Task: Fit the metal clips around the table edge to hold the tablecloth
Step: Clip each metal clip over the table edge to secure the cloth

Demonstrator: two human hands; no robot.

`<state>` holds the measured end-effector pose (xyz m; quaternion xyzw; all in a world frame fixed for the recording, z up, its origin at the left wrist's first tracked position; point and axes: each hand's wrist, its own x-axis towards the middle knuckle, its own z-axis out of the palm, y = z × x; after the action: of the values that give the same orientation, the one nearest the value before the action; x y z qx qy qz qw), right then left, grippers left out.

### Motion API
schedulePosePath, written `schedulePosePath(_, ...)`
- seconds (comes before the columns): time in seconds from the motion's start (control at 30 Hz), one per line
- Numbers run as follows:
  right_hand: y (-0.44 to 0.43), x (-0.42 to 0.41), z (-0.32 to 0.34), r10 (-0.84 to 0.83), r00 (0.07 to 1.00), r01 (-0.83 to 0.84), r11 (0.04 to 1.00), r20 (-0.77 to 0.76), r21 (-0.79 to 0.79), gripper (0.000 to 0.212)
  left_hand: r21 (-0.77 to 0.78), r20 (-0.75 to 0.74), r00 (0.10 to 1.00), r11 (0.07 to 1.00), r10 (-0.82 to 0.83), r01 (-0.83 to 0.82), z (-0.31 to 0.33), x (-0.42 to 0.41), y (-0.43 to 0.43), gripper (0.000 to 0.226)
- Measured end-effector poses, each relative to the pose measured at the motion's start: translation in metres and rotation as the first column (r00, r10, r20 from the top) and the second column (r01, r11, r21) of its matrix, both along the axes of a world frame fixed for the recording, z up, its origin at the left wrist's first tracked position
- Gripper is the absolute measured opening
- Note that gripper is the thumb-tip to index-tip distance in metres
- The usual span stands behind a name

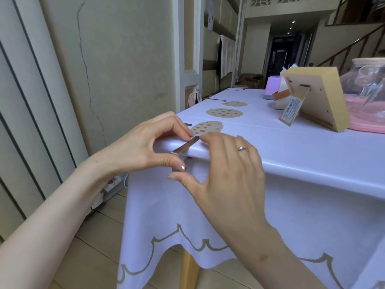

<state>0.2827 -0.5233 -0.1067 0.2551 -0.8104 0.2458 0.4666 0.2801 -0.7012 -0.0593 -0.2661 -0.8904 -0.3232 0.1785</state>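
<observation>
A shiny metal clip (186, 146) sits over the near left corner of the table, on the white tablecloth (302, 155). My left hand (143, 147) pinches it, index finger on its top strip and thumb under the table edge. My right hand (225, 170) touches the clip's far tip with its fingertips, thumb pointing left below the edge. Further thin clips (216, 99) lie over the left edge farther back, one (188, 124) just behind my left fingers.
A wooden picture frame (320, 99), a tissue box (280, 97), a pink tray with a glass jar (368, 90) and a lilac lamp (271, 87) stand on the far right. The wall and a radiator-like panel (31, 122) are close on the left. A wooden table leg (187, 270) shows below the cloth.
</observation>
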Motion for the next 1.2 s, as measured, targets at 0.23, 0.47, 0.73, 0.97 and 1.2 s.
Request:
schedulePosePath(0.23,-0.005,-0.006,0.003,-0.063,0.998,0.066,0.992,-0.024,0.109,0.040,-0.018,-0.201,0.978,0.998,0.060,-0.065,-0.012,-0.002,0.006,0.037)
schedulePosePath(0.47,-0.007,-0.010,0.013,0.029,0.999,-0.032,0.989,0.018,0.142,0.028,0.030,-0.300,0.950,0.997,0.082,-0.077,-0.018,-0.005,0.008,0.025)
schedulePosePath(0.73,-0.006,-0.014,0.016,0.008,1.000,-0.007,0.977,-0.003,0.212,0.019,0.099,-0.342,0.928,0.988,0.148,-0.121,-0.021,-0.006,0.015,0.037)
schedulePosePath(0.97,-0.011,-0.019,0.017,-0.030,0.998,0.041,0.980,-0.058,0.193,0.025,0.166,-0.368,0.905,0.973,0.211,-0.160,-0.023,-0.009,0.020,0.031)
schedulePosePath(1.2,-0.008,-0.014,0.016,-0.054,0.996,0.064,0.986,-0.070,0.151,0.045,0.027,-0.319,0.939,0.992,0.128,-0.126,-0.020,-0.009,0.010,0.028)
